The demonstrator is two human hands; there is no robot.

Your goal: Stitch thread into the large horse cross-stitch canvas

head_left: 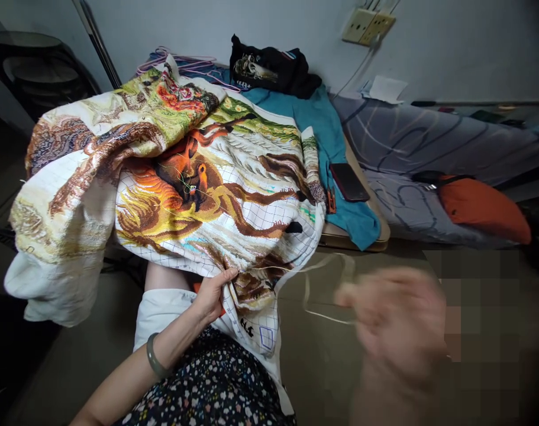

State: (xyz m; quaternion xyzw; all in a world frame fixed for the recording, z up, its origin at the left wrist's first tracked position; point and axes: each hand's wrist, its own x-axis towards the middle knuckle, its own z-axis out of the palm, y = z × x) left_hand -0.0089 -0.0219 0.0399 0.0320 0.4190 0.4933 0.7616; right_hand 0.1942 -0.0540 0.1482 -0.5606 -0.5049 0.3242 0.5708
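Note:
A large cross-stitch cloth [198, 177] with orange, brown and green stitching lies heaped over my lap and a low table. My left hand [213, 294] pinches the cloth's lower edge from underneath, fingers closed on the fabric; a green bangle sits on that wrist. My right hand [393, 319] is out to the right, smeared by motion. A pale thread [322, 278] loops from the cloth's edge toward it. Whether the right fingers hold the thread or a needle is too blurred to see.
A dark phone [349, 181] and small red scissors [331, 200] lie on a teal cloth [326, 136] over the table. Behind are a black garment [269, 68], hangers [184, 62], a wall socket [369, 25], and a bed with grey sheet [429, 148] and orange cushion [482, 207].

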